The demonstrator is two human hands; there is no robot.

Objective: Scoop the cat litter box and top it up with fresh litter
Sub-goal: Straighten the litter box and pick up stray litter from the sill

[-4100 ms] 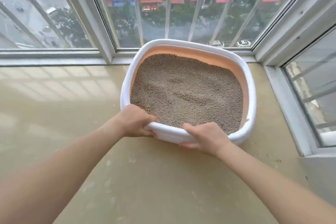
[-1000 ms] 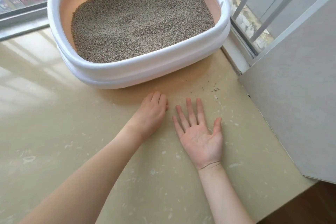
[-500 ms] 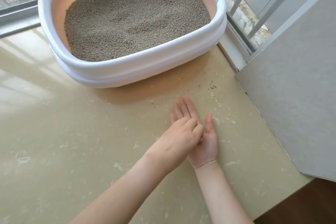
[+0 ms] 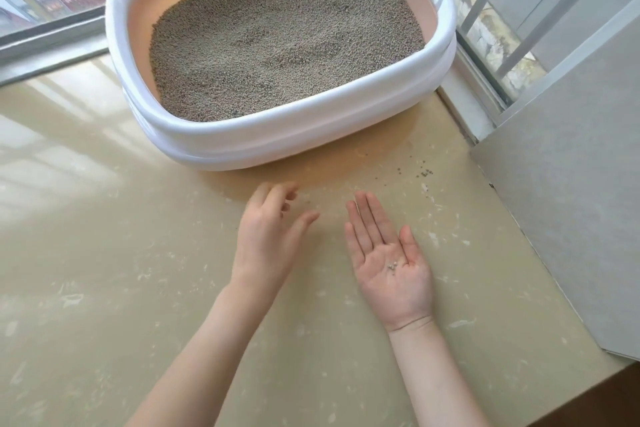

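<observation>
The right hand [image 4: 389, 260] lies palm up just above or on the glossy beige stone floor [image 4: 104, 253], fingers straight and together, thumb out, so that the palm serves as a shallow tray; a few small pale grey litter granules [image 4: 393, 266] rest at its centre. The left hand [image 4: 268, 236] hovers palm down beside it and apart from it, fingers loosely curled with the thumb spread, gripping nothing visible; the posture suggests it gathers stray grains for transfer to the waiting palm. Both forearms extend from the lower edge of the view toward the box.

A small scatter of dark loose pellets [image 4: 424, 173] lies on the floor ahead and to the right of the right hand, apparently the remaining spill.

The white-rimmed, peach-lined oval plastic litter box [image 4: 277, 139] stands beyond the hands, set into the corner by the metal-framed windows [image 4: 52, 31]. It holds a deep, roughly levelled bed of grey-brown granular litter [image 4: 284, 42], which suggests that only tidying remains.
</observation>
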